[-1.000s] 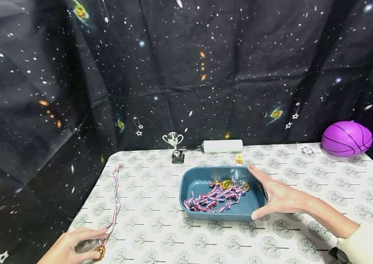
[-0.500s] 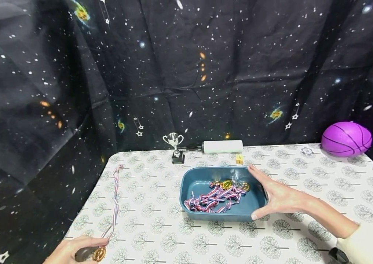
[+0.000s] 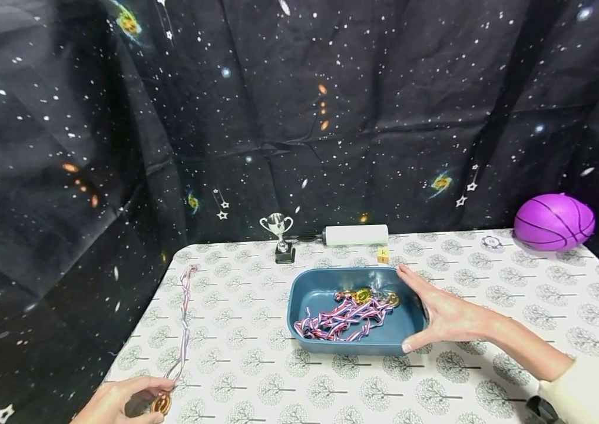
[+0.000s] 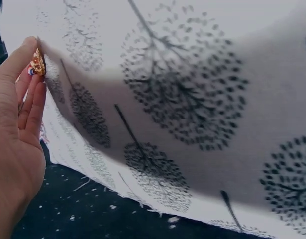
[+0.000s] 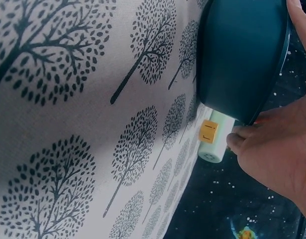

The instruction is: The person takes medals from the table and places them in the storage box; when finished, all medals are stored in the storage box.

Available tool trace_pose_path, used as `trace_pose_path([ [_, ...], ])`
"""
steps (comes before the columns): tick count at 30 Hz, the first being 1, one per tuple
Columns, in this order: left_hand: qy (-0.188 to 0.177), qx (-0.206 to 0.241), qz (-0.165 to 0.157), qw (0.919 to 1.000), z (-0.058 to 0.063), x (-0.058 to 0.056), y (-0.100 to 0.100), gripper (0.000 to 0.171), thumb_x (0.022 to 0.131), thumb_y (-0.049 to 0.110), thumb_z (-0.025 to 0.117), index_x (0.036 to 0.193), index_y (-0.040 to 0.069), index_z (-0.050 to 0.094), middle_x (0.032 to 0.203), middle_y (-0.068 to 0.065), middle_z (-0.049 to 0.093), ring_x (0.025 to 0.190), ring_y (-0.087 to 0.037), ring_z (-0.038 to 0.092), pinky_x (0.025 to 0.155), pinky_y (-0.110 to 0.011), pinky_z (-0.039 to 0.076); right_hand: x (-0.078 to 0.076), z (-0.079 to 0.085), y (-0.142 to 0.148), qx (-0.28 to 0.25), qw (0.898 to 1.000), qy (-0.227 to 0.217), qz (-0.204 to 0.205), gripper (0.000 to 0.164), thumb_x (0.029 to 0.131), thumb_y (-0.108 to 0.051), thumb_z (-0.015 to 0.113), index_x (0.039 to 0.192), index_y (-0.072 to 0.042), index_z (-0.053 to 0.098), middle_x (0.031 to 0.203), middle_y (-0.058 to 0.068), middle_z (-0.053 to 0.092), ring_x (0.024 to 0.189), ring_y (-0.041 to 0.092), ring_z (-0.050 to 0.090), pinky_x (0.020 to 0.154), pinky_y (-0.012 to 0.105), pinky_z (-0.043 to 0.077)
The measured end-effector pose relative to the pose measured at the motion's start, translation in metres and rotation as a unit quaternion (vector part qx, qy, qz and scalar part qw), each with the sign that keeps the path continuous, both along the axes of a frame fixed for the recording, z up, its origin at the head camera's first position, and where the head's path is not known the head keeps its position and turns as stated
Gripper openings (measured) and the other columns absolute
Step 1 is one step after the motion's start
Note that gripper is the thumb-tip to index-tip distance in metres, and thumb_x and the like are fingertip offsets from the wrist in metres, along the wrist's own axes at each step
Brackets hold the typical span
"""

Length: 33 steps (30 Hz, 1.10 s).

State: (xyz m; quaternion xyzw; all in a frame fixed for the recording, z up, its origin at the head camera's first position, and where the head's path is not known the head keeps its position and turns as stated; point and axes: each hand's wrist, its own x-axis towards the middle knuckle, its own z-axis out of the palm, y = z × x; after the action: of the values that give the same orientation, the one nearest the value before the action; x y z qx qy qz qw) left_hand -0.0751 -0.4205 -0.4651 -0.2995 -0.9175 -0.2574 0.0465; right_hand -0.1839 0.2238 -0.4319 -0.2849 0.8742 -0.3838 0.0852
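At the table's near left, my left hand (image 3: 119,402) pinches a gold-coloured medal (image 3: 161,404) between thumb and fingers. The medal (image 4: 38,62) shows edge-on in the left wrist view. Its striped ribbon (image 3: 185,330) lies stretched out towards the far left of the table. A blue plastic bin (image 3: 352,347) stands near the middle, with several medals (image 3: 363,295) and tangled red, white and blue ribbons (image 3: 338,321) inside. My right hand (image 3: 439,315) grips the bin's right end, thumb on the front rim and fingers on the back rim.
Behind the bin are a small silver trophy cup (image 3: 278,227) on a black base, a white cylinder (image 3: 356,235) and a yellow letter block (image 3: 383,255). A purple ball (image 3: 553,222) sits at the far right corner. Dark starry cloth hangs behind the table.
My left hand has drawn the medal slightly towards the near edge, straightening the ribbon, and is now nearly still. My right hand and the bin have stayed in place.
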Motion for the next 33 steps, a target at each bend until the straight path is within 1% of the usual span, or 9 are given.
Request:
trace_pose_path([
  [1, -0.020, 0.007, 0.005, 0.9998, 0.003, -0.001, 0.001, 0.044, 0.082, 0.024, 0.094, 0.122, 0.022, 0.076, 0.106, 0.016, 0.077, 0.088, 0.001, 0.071, 0.076, -0.008, 0.052, 0.000, 0.000, 0.000, 0.000, 1.000, 0.000, 0.000, 0.144, 0.068, -0.050, 0.099, 0.169, 0.000, 0.009, 0.175, 0.025, 0.000, 0.157, 0.054, 0.009, 0.120, 0.076, 0.014],
  [4, -0.028, 0.025, 0.017, 0.9992, 0.012, -0.004, 0.008, 0.043, 0.081, 0.019, 0.094, 0.121, 0.018, 0.077, 0.107, 0.011, 0.078, 0.088, -0.002, 0.072, 0.078, -0.009, 0.053, 0.000, 0.000, 0.000, -0.001, 1.000, -0.001, 0.001, 0.145, 0.068, -0.050, 0.099, 0.169, 0.000, 0.009, 0.175, 0.025, 0.000, 0.157, 0.054, 0.009, 0.119, 0.076, 0.014],
  [7, -0.004, 0.032, 0.035, 0.9989, 0.028, -0.008, 0.018, 0.044, 0.080, 0.014, 0.095, 0.120, 0.018, 0.078, 0.109, 0.009, 0.079, 0.089, -0.003, 0.073, 0.080, -0.008, 0.053, 0.000, 0.000, 0.001, -0.001, 1.000, -0.003, -0.001, 0.144, 0.068, -0.050, 0.099, 0.169, 0.000, 0.009, 0.176, 0.024, 0.000, 0.157, 0.054, 0.008, 0.120, 0.076, 0.013],
  [8, 0.017, 0.038, 0.035, 0.9985, 0.034, -0.009, 0.022, 0.045, 0.079, 0.011, 0.095, 0.120, 0.018, 0.078, 0.110, 0.007, 0.079, 0.090, -0.005, 0.073, 0.081, -0.008, 0.053, 0.000, 0.000, 0.001, -0.001, 1.000, -0.006, -0.001, 0.144, 0.068, -0.050, 0.099, 0.170, -0.001, 0.009, 0.176, 0.024, -0.001, 0.157, 0.054, 0.008, 0.120, 0.076, 0.013],
  [10, 0.032, 0.048, 0.040, 0.9976, 0.048, -0.013, 0.030, 0.046, 0.079, 0.006, 0.094, 0.120, 0.018, 0.078, 0.113, 0.006, 0.079, 0.092, -0.006, 0.074, 0.084, -0.008, 0.053, 0.001, 0.000, 0.001, -0.001, 1.000, -0.008, -0.002, 0.144, 0.068, -0.050, 0.099, 0.170, -0.001, 0.009, 0.176, 0.024, -0.001, 0.157, 0.053, 0.008, 0.120, 0.076, 0.013],
  [15, 0.057, 0.080, 0.017, 0.9950, 0.088, -0.026, 0.050, 0.051, 0.079, -0.003, 0.091, 0.124, 0.014, 0.076, 0.115, 0.000, 0.079, 0.097, -0.010, 0.074, 0.091, -0.010, 0.053, 0.001, 0.001, 0.000, -0.003, 1.000, -0.012, -0.003, 0.145, 0.068, -0.049, 0.099, 0.169, 0.000, 0.009, 0.176, 0.024, -0.001, 0.158, 0.053, 0.007, 0.121, 0.074, 0.012],
  [23, 0.068, 0.069, -0.030, 0.9949, 0.150, -0.042, 0.079, 0.053, 0.082, -0.011, 0.085, 0.127, 0.014, 0.073, 0.121, -0.002, 0.077, 0.103, -0.010, 0.073, 0.097, -0.015, 0.053, -0.001, 0.001, 0.000, 0.000, 1.000, -0.010, -0.002, 0.144, 0.068, -0.050, 0.099, 0.169, 0.001, 0.009, 0.175, 0.025, 0.000, 0.158, 0.052, 0.007, 0.121, 0.074, 0.013],
  [27, 0.085, 0.065, -0.043, 0.9933, 0.171, -0.047, 0.090, 0.055, 0.081, -0.013, 0.085, 0.128, 0.014, 0.073, 0.122, -0.001, 0.077, 0.103, -0.008, 0.073, 0.097, -0.015, 0.053, -0.001, 0.000, 0.000, 0.002, 1.000, -0.009, -0.001, 0.144, 0.068, -0.051, 0.099, 0.169, 0.001, 0.009, 0.176, 0.025, 0.000, 0.158, 0.052, 0.007, 0.121, 0.074, 0.013],
  [33, 0.115, 0.053, -0.047, 0.9908, 0.195, -0.054, 0.105, 0.057, 0.080, -0.013, 0.085, 0.128, 0.017, 0.073, 0.122, 0.004, 0.076, 0.101, -0.006, 0.073, 0.095, -0.012, 0.052, -0.002, 0.001, 0.001, 0.007, 1.000, -0.004, -0.001, 0.144, 0.069, -0.052, 0.098, 0.169, 0.000, 0.009, 0.176, 0.025, 0.002, 0.158, 0.051, 0.008, 0.122, 0.073, 0.013],
])
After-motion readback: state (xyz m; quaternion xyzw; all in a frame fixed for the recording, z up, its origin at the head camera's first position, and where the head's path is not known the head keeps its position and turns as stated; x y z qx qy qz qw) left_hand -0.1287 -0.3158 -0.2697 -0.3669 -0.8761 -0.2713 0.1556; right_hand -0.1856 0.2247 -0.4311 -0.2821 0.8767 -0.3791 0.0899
